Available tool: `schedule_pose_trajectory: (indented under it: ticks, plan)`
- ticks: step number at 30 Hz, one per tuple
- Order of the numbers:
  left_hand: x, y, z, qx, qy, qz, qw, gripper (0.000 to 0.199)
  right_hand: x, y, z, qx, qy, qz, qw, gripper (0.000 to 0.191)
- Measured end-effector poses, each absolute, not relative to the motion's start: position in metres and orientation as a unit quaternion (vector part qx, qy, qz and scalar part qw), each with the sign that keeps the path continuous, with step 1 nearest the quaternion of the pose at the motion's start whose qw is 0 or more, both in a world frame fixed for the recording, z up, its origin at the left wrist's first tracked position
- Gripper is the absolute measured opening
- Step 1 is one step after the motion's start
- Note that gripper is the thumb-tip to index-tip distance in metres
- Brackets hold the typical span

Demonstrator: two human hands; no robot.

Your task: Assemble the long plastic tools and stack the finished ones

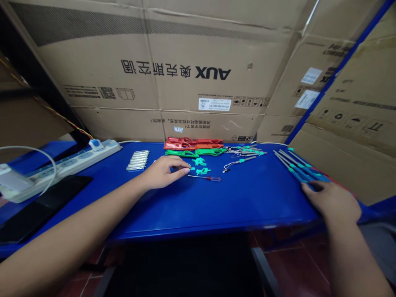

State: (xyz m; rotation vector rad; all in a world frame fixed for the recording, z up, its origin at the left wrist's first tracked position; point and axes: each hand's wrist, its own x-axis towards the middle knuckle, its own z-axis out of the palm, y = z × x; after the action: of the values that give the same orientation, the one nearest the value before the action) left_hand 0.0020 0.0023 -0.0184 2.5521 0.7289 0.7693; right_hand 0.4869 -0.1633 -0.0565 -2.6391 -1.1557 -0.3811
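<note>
My left hand [165,172] is over the middle of the blue table. Its thumb and forefinger come together at the edge of a small teal plastic piece [192,168]. Two more teal pieces [202,171] lie just to the right, with a screwdriver [213,179] with a clear reddish-purple handle in front. At the right edge, my right hand [337,202] closes at the handle end of a row of blue-handled soldering irons [305,175] with metal barrels and teal collars. Some of its fingers are hidden.
Red shells [179,144] and green shells [210,152] lie at the back, beside heating cores with wires [246,159]. Several pale cylindrical parts [138,160] sit left. A power strip [77,163] and a black phone-like slab [43,206] are further left. Cardboard [173,41] walls the back.
</note>
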Motion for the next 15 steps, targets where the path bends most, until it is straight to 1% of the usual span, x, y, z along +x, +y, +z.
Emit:
schedule_pose_trajectory:
  ticks: [3, 5, 7, 9, 11, 13, 15]
  plan:
    - [-0.005, 0.008, -0.009, 0.891, 0.309, 0.291, 0.159, 0.034, 0.481, -0.161, -0.055, -0.904, -0.379, -0.177, 0.087, 0.058]
    - [-0.018, 0.017, 0.002, 0.867, 0.372, 0.304, 0.131, 0.04, 0.474, -0.154, -0.048, -0.86, -0.437, -0.245, 0.102, 0.059]
    - [-0.039, 0.03, 0.014, 0.831, 0.454, 0.309, 0.092, 0.041, 0.464, -0.137, -0.036, -0.794, -0.526, -0.282, 0.117, 0.053]
    - [-0.065, 0.046, 0.022, 0.776, 0.544, 0.315, 0.043, 0.039, 0.449, -0.112, -0.02, -0.738, -0.609, -0.266, 0.115, 0.048]
    - [-0.085, 0.06, 0.022, 0.738, 0.605, 0.297, 0.026, 0.039, 0.428, -0.08, -0.004, -0.699, -0.66, -0.249, 0.116, 0.041]
    - [-0.095, 0.072, 0.016, 0.728, 0.628, 0.273, 0.028, 0.037, 0.405, -0.046, 0.006, -0.647, -0.727, -0.204, 0.103, 0.04]
    - [-0.089, 0.08, 0.006, 0.762, 0.597, 0.25, 0.028, 0.036, 0.384, -0.017, 0.007, -0.625, -0.758, -0.164, 0.091, 0.035]
